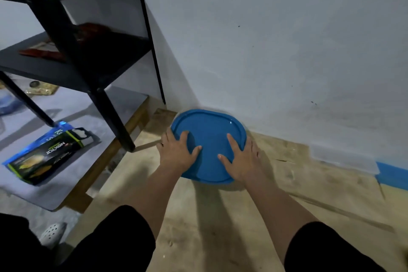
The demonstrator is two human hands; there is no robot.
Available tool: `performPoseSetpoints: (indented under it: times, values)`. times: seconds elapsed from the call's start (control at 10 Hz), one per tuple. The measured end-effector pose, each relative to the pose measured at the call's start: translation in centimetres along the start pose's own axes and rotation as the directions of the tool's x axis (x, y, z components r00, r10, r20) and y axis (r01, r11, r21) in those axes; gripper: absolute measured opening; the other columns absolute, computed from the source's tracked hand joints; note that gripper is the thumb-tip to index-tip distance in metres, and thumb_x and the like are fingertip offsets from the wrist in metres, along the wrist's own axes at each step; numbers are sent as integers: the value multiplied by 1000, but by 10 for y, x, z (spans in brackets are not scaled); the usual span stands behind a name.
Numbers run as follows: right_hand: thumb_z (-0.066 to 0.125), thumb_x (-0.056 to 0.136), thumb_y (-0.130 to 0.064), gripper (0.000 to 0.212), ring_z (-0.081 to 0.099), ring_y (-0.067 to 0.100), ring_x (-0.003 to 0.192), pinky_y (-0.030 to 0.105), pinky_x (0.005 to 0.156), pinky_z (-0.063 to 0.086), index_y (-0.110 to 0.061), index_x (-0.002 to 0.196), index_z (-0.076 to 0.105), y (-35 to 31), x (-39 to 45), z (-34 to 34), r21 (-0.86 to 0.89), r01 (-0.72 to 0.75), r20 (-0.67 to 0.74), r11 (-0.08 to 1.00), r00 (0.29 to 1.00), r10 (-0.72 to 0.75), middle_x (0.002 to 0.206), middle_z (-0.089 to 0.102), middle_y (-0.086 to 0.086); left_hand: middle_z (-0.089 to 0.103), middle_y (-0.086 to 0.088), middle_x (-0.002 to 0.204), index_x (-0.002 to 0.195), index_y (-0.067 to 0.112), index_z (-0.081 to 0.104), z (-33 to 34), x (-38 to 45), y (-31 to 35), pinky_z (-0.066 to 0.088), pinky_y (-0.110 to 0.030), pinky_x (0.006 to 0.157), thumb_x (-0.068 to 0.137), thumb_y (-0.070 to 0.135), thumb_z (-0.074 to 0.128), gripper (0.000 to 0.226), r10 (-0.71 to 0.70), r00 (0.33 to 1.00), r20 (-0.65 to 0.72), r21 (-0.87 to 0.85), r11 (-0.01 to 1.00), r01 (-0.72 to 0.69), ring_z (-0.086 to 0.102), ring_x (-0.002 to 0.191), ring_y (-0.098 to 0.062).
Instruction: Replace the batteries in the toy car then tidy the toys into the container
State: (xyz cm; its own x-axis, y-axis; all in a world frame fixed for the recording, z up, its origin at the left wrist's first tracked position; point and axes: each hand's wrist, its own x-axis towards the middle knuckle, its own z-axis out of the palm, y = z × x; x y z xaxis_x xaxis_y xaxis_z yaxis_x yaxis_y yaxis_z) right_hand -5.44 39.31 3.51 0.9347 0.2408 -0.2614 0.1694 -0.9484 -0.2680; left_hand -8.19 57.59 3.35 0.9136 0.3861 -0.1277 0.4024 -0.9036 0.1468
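A container with a blue lid (209, 139) stands on the wooden floor close to the wall. My left hand (177, 150) lies flat on the lid's left side, fingers spread, thumb pointing toward the middle. On the right side my right hand (240, 158) rests the same way, its outer fingers wrapped over the lid's edge. Both palms press on the lid. The container's body under the lid is hidden, and I see no toy car or toys.
A black metal shelf (84, 35) stands at the left on a grey mat (72, 174), one leg near the container. A blue and black package (47, 153) lies on the mat. A white shoe (53, 233) is at lower left. The white wall (287, 51) is just behind.
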Motion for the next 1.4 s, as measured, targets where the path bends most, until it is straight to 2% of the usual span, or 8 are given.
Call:
performPoseSetpoints:
  times: [0.4, 0.5, 0.6, 0.9, 1.0, 1.1, 1.2, 1.4]
  values:
    - [19, 88, -69, 71, -13, 35, 143, 51, 116, 3, -35, 147, -2, -3, 52, 0, -79, 14, 20, 997, 1000, -13, 156, -14, 19, -1, -16, 157, 149, 34, 0, 9, 46, 7, 16, -49, 112, 90, 67, 18, 70, -20, 998, 58, 47, 999, 17, 3, 143, -33]
    - [17, 91, -63, 71, -22, 28, 143, 51, 115, -4, -25, 149, -2, -4, 55, 1, -215, 125, -56, 969, 989, -140, 156, -22, 10, -9, -15, 158, 149, 35, -4, 9, 49, 7, 14, -49, 114, 90, 66, 18, 70, 2, 998, 67, 55, 998, -6, 1, 144, -33]
    - [15, 95, -56, 72, -21, 21, 143, 50, 116, -5, -14, 149, -8, -4, 57, 3, -201, 153, 26, 968, 988, -151, 157, -18, 4, -12, -14, 158, 149, 35, -5, 8, 50, 7, 11, -47, 115, 90, 65, 18, 70, 23, 997, 76, 57, 998, -27, -1, 145, -33]
    - [-32, 62, -68, 101, -34, 13, 132, 49, 119, 5, -16, 147, -15, -6, 61, 17, -200, 98, 38, 975, 995, -92, 153, -27, -2, -15, -17, 156, 149, 33, -10, 14, 52, 7, 4, -51, 116, 90, 64, 15, 71, 45, 997, 65, 93, 994, -51, -4, 145, -35]
    - [-23, 73, -70, 92, -32, 13, 135, 42, 119, 9, -16, 147, -13, -9, 60, 14, -183, 79, 55, 980, 996, -70, 153, -26, -3, -15, -18, 156, 149, 32, -10, 16, 54, 6, 3, -52, 116, 90, 63, 14, 70, 59, 997, 47, 80, 995, -63, -5, 145, -34]
    - [17, 96, -55, 71, -23, 16, 142, 39, 118, 7, -16, 148, -12, -10, 61, 8, -154, 72, 93, 985, 994, -58, 157, -20, -2, -12, -17, 157, 150, 32, -2, 15, 53, 5, 1, -52, 117, 90, 63, 19, 71, 68, 998, 14, -3, 998, -68, -6, 145, -32]
    - [26, 95, -55, 75, -23, 17, 143, 46, 119, 8, -18, 148, -12, -8, 62, -3, -118, 84, 194, 989, 979, -60, 156, -21, -2, -2, -11, 159, 148, 29, 16, 14, 49, 2, -5, -52, 116, 91, 58, 30, 66, 89, 995, -54, -154, 983, -97, -5, 146, -27]
    - [39, 94, -45, 62, 5, 17, 146, 40, 118, 17, -29, 148, 14, -18, 8, -17, 54, 88, -250, 995, 966, -72, 159, 7, -2, 34, -9, 150, 127, 17, 51, 14, 32, -4, 10, -51, 115, 96, 40, 32, 43, 6, 935, -354, -465, 866, -182, 22, 142, -25]
